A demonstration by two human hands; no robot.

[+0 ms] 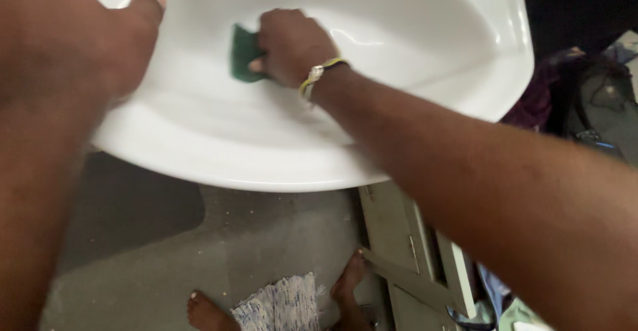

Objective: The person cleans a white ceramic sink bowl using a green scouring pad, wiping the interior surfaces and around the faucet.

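**Inspector:** Fingers first, from the left. The left hand [100,45] lies flat on the near-left rim of the white basin [412,25], thumb [147,6] hooked over the edge into the bowl; the remaining fingers are out of frame or blurred, so I cannot tell how they are set.

**Clerk:** And the other?

**Inspector:** The right hand [292,45] is inside the bowl, fingers curled down and closed on a green scouring pad [244,52], pressing it against the basin's inner wall.

**Clerk:** Condition of the pad?

**Inspector:** Dark green, flat, roughly rectangular; its right part is hidden beneath the fingers, the left part protrudes. It sits in the upper-left portion of the bowl, touching the porcelain.

**Clerk:** Anything on the wrist?

**Inspector:** A yellow-green band [319,75] with a small pale bead.

**Clerk:** Basin surface?

**Inspector:** Glossy white, with bright reflections right of the hand.

**Clerk:** Below?

**Inspector:** Grey floor [173,251], two bare feet [206,311], a patterned cloth [282,304] between them.
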